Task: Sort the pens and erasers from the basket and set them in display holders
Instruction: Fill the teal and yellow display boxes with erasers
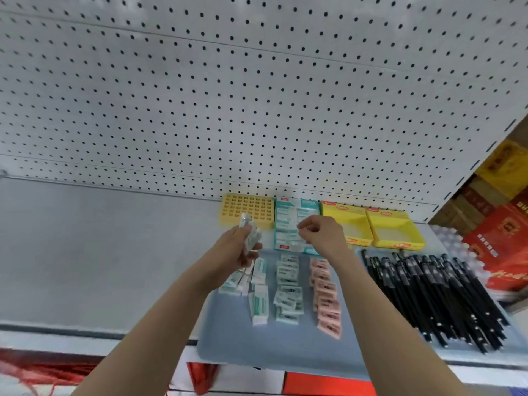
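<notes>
Fingers (245, 257) of the left hand (234, 250) grip stacked erasers (250, 235); the right hand (323, 234) pinches an eraser (302, 231) over the part-filled teal box (310, 204). Yellow boxes (343, 208), pen holder (247, 208) and pens (428, 295) remain.

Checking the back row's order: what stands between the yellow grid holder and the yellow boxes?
Head view: a teal eraser box stands between the yellow grid holder and the yellow boxes, with the right hand over it.

Matt white perforated back panel (257, 95), glossy black plastic pens (434, 295), clear-wrapped erasers (287, 292), bright yellow plastic holder (247, 208).
</notes>
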`<action>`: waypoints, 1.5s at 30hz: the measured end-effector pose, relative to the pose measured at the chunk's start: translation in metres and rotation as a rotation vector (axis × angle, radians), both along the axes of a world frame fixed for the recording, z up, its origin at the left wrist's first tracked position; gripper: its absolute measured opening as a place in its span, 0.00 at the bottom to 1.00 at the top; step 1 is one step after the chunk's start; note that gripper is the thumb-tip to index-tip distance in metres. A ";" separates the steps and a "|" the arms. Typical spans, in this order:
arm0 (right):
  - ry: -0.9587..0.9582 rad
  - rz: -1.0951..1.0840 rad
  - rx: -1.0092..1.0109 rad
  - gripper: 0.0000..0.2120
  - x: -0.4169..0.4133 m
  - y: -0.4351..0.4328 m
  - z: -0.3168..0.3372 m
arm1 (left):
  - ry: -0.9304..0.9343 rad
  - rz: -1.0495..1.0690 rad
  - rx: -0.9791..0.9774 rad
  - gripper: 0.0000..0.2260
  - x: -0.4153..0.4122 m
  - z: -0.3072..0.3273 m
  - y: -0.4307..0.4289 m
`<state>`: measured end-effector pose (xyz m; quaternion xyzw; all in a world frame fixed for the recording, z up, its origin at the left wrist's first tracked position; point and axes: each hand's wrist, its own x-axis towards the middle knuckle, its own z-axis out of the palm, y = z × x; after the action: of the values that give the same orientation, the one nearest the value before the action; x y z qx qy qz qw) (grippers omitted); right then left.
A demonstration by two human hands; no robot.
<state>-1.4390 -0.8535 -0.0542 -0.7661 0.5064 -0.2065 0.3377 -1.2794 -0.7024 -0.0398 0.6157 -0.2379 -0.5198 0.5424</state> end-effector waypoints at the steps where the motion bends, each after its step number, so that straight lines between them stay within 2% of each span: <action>1: 0.015 0.039 0.043 0.04 0.004 -0.006 -0.004 | 0.031 0.024 0.013 0.15 0.000 0.000 -0.005; 3: 0.055 0.111 0.054 0.05 0.010 -0.015 -0.011 | 0.074 0.063 0.034 0.16 0.000 0.000 -0.012; 6: 0.214 0.202 -0.087 0.10 0.017 -0.025 -0.019 | 0.072 0.072 0.028 0.17 -0.001 0.000 -0.021; 10: 0.267 0.225 -0.216 0.07 0.019 -0.026 -0.020 | 0.121 0.132 -0.001 0.14 -0.007 0.000 -0.033; 12: 0.073 0.220 -0.151 0.07 0.020 -0.018 -0.009 | 0.106 0.133 -0.016 0.14 -0.010 -0.001 -0.040; 14: -0.178 0.269 0.113 0.09 0.020 -0.009 0.003 | 0.057 0.086 -0.026 0.15 -0.013 -0.002 -0.047; 15: -0.239 0.313 0.194 0.08 0.019 -0.005 0.009 | 0.034 0.061 -0.036 0.15 -0.014 -0.002 -0.052; 17: -0.284 0.342 0.223 0.05 0.013 -0.007 0.014 | 0.031 0.034 -0.047 0.16 -0.014 -0.001 -0.061; 20: -0.346 0.158 0.180 0.04 -0.004 -0.024 0.014 | 0.001 0.022 -0.027 0.17 -0.010 -0.001 -0.071; 21: -0.315 0.072 0.113 0.04 -0.012 -0.031 0.013 | -0.048 0.008 -0.020 0.16 -0.008 -0.001 -0.074; 24: -0.068 -0.069 -0.106 0.03 -0.030 -0.046 0.007 | -0.183 -0.062 -0.037 0.12 -0.005 -0.001 -0.080; 26: 0.032 -0.067 -0.111 0.03 -0.033 -0.046 0.002 | -0.289 -0.112 -0.047 0.10 -0.002 -0.004 -0.083; 28: 0.033 -0.064 -0.068 0.04 -0.029 -0.043 -0.004 | -0.350 -0.150 -0.057 0.11 -0.001 -0.008 -0.086; 30: 0.039 -0.067 -0.071 0.05 -0.021 -0.040 -0.009 | -0.365 -0.160 -0.070 0.10 0.000 -0.013 -0.086; 33: 0.147 -0.054 -0.157 0.04 -0.013 -0.041 -0.013 | -0.353 -0.157 -0.091 0.10 0.005 -0.016 -0.083; 38: 0.323 0.019 -0.249 0.10 -0.012 -0.041 -0.020 | -0.375 -0.131 -0.134 0.05 0.011 -0.021 -0.079; 43: 0.308 0.181 -0.299 0.19 -0.014 -0.033 -0.029 | -0.411 -0.124 -0.160 0.05 0.011 -0.026 -0.079; 45: 0.332 0.207 -0.358 0.18 -0.014 -0.031 -0.026 | -0.418 -0.121 -0.161 0.06 0.011 -0.027 -0.080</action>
<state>-1.4525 -0.8841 -0.0805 -0.8848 0.4291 -0.1287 0.1284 -1.2687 -0.7819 -0.0671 0.6494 -0.4223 -0.3918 0.4965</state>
